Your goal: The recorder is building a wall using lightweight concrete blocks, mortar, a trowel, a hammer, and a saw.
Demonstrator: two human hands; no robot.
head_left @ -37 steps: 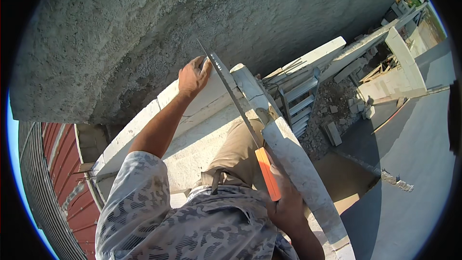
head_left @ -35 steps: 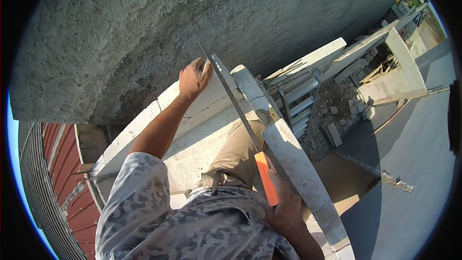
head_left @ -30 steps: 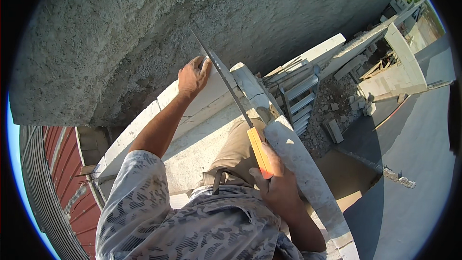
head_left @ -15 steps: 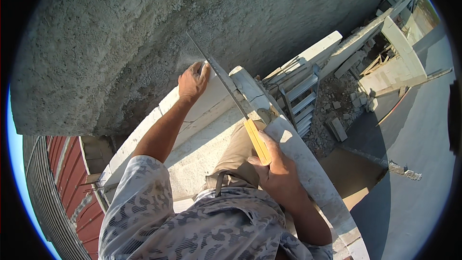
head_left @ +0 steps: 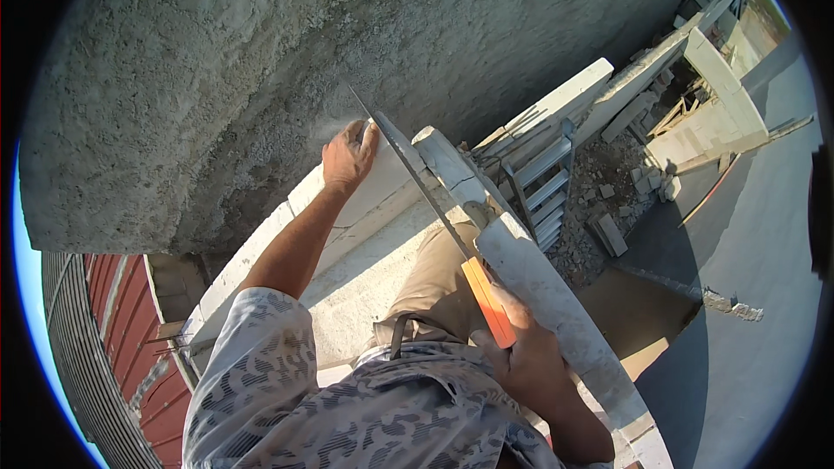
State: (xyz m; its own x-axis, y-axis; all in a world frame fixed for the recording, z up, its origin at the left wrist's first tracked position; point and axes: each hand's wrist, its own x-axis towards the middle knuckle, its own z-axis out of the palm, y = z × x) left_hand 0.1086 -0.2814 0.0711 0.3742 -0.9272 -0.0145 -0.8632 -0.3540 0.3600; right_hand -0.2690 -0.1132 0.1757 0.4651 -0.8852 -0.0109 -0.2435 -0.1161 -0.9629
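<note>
Head: saw [head_left: 427,190] apparently across block edge [head_left: 383,146]

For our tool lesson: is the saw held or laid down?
Held: the right hand is wrapped around its orange handle.

A rough grey wall [head_left: 217,61] spans the far side, mostly shaded. On the left are red ribbed sheeting [head_left: 130,330] and grey corrugated metal [head_left: 74,330]. On the right, a metal ladder [head_left: 549,181] adjoins scattered rubble [head_left: 599,195]; a smooth grey surface [head_left: 756,269] lies farther right, part sunlit, part shadowed.
</note>
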